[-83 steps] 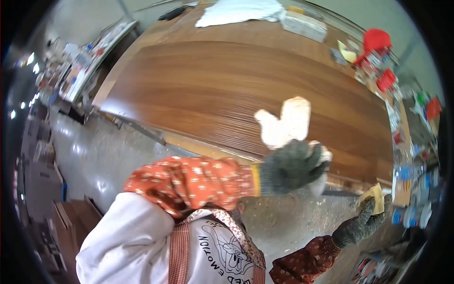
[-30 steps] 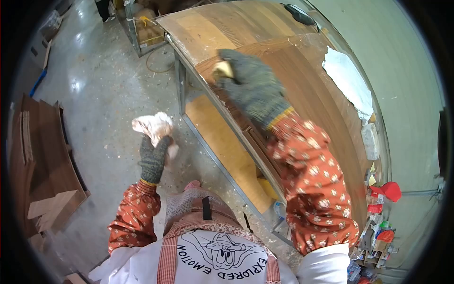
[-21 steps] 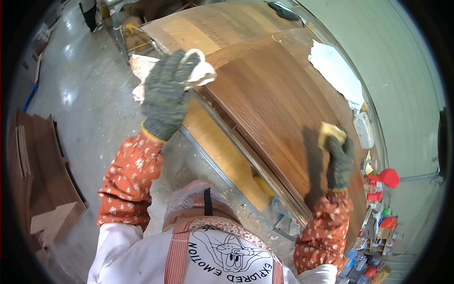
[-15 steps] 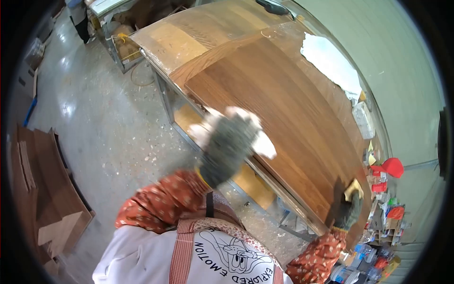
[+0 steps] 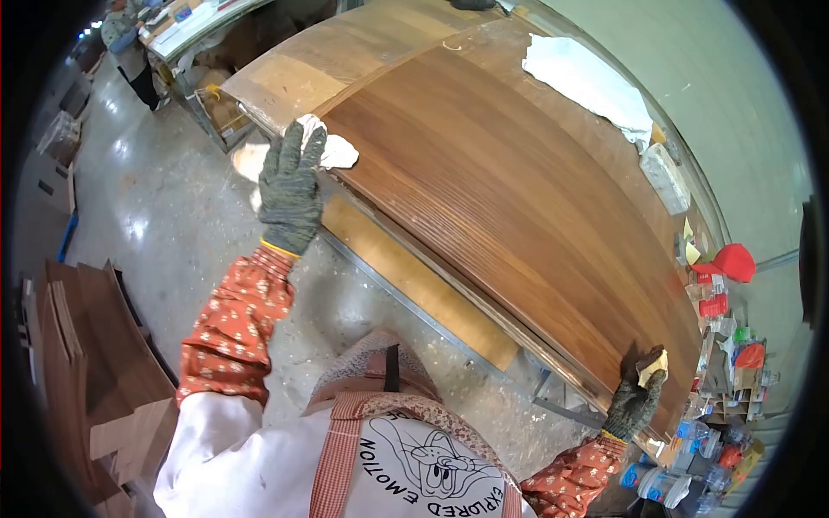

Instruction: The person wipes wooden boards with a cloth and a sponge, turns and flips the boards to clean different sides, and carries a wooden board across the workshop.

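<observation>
Two gloved hands are in my head view, set well apart along the near edge of a long brown board [image 5: 484, 190]. From where I watch, the board lies flat on a big wooden table [image 5: 302, 76], its grain running lengthwise.

My left hand [image 5: 291, 198] is at the board's near left corner, fingers stretched out and slightly apart over a white cloth [image 5: 338, 152]. Part of the cloth rests on the corner, and more of it shows on the other side of the hand, out past the edge. How hard the hand presses, I cannot tell.

My right hand [image 5: 635, 403] is closed on a small pale yellow pad [image 5: 653, 368] by the board's right end. Whether the pad touches the wood I cannot make out.

Beyond the board, a white sheet [image 5: 587, 82] lies on the table's far side, with a pale block [image 5: 665, 179] just beside its right end. Further right I see a red item [image 5: 734, 262] and, lower down, some plastic bottles [image 5: 665, 485]. A yellowish panel [image 5: 414, 281] sits below table height. Brown panels [image 5: 104, 337] lean at lower left, and another person [image 5: 129, 52] stands near a second table [image 5: 203, 24] at upper left.
</observation>
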The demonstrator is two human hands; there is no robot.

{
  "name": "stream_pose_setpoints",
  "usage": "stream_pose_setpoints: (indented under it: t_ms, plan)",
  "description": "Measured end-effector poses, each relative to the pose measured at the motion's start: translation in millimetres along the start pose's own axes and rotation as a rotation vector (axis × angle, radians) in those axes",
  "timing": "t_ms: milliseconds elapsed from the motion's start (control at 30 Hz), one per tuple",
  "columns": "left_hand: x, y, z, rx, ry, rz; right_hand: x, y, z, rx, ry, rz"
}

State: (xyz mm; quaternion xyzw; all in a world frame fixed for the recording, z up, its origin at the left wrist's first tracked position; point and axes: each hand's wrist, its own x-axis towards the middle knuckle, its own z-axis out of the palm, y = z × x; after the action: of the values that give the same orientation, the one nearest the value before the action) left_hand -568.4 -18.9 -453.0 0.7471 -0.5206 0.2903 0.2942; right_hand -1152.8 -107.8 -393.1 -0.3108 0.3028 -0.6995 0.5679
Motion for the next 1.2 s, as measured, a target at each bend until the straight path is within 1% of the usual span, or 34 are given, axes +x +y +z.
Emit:
stream_pose_setpoints:
  t_ms: [33,67,133,167,200,233,267,300,367,433,467,533,567,600,667,700,767,800,833,867,900,933,967,1033,1067,1100,1133,1167,1200]
  plan:
    - [-4.3,19.5,0.2,0.020,0.048,-0.058,0.5,-1.4,-3.4,0.008,0.027,0.002]
    - [-12.5,42.2,-3.5,0.009,0.041,-0.086,2.1,-1.8,-13.7,0.126,-0.052,0.043]
    - [-32.3,102.1,-8.4,-0.012,0.037,-0.083,-7.4,-6.6,-15.8,0.092,-0.137,0.100]
    - [-39.1,138.9,-21.9,-0.011,-0.021,-0.024,-11.0,-8.5,-15.5,0.073,-0.183,0.126]
    - [-48.3,177.1,-35.3,-0.012,-0.086,0.033,-11.8,-9.2,-21.8,0.058,-0.179,0.109]
    - [-66.6,212.9,-31.1,-0.197,-0.141,0.012,-13.4,-12.4,-28.9,0.068,-0.170,0.120]
    - [-79.5,253.7,-29.0,-0.279,-0.171,0.065,-14.9,-16.7,-35.6,0.078,-0.160,0.130]
    - [-87.9,295.5,-40.5,-0.441,-0.204,0.114,-16.7,-21.3,-41.4,0.090,-0.151,0.138]
    - [-106.5,370.6,-54.9,-0.626,-0.234,0.290,-22.3,-36.9,-58.1,0.062,-0.140,0.105]
    - [-124.4,423.9,-64.7,-0.772,-0.264,0.445,-27.7,-53.8,-79.3,0.063,-0.101,0.054]
    - [-130.3,438.6,-67.9,-0.835,-0.275,0.501,-33.6,-67.2,-86.8,0.106,-0.175,0.020]
    - [-132.7,441.0,-79.2,-0.967,-0.286,0.549,-37.1,-102.7,-132.9,0.106,-0.208,-0.038]
    - [-128.6,431.7,-84.9,-1.039,-0.292,0.533,-40.0,-118.0,-155.4,0.109,-0.220,-0.065]
    - [-122.3,416.9,-88.2,-1.119,-0.308,0.456,-45.2,-130.1,-170.2,0.164,-0.164,-0.074]
    - [-105.1,369.6,-93.9,-1.256,-0.294,0.141,-56.9,-154.6,-206.9,0.189,-0.103,-0.131]
    - [-91.0,338.2,-95.7,-1.193,-0.197,0.016,-60.7,-162.8,-223.8,0.229,-0.075,-0.148]
    - [-56.1,269.2,-96.8,-0.626,0.107,0.043,-66.9,-171.5,-236.1,0.438,0.074,-0.127]
    - [-41.4,236.6,-90.4,-0.389,0.170,0.038,-69.2,-172.8,-240.4,0.547,0.151,-0.120]
    - [-33.3,211.4,-78.9,-0.239,0.161,0.013,-70.4,-171.5,-246.5,0.630,0.127,-0.073]
    - [-28.0,192.1,-65.9,-0.129,0.097,-0.041,-70.0,-168.8,-252.0,0.712,0.101,-0.028]
    - [-37.4,194.7,-45.3,-0.074,0.060,-0.026,-68.4,-165.8,-254.9,0.797,0.071,0.011]
    - [-48.0,198.6,-19.8,-0.023,0.025,-0.010,-68.7,-161.9,-240.0,0.740,0.132,-0.057]
    - [-50.1,206.8,-5.3,0.025,-0.007,0.006,-66.2,-159.1,-238.0,0.786,0.123,-0.050]
    - [-65.4,274.4,-16.7,-0.116,0.023,0.079,-63.2,-156.4,-238.9,0.858,0.100,-0.029]
    - [-77.7,312.0,-22.1,-0.190,0.033,0.106,-62.0,-158.8,-247.5,0.749,0.109,-0.034]
    - [-95.2,345.4,-27.0,-0.269,0.037,0.108,-59.6,-163.5,-249.9,0.626,0.044,-0.049]
    - [-106.8,384.5,-44.5,-0.248,-0.026,0.127,-54.3,-166.7,-249.0,0.504,-0.027,-0.058]
    - [-123.5,419.3,-48.8,-0.431,-0.110,0.104,-47.9,-165.3,-243.3,0.391,-0.104,-0.068]
    - [-136.5,447.5,-54.7,-0.467,-0.258,0.146,-43.4,-165.7,-222.8,0.436,0.065,-0.089]
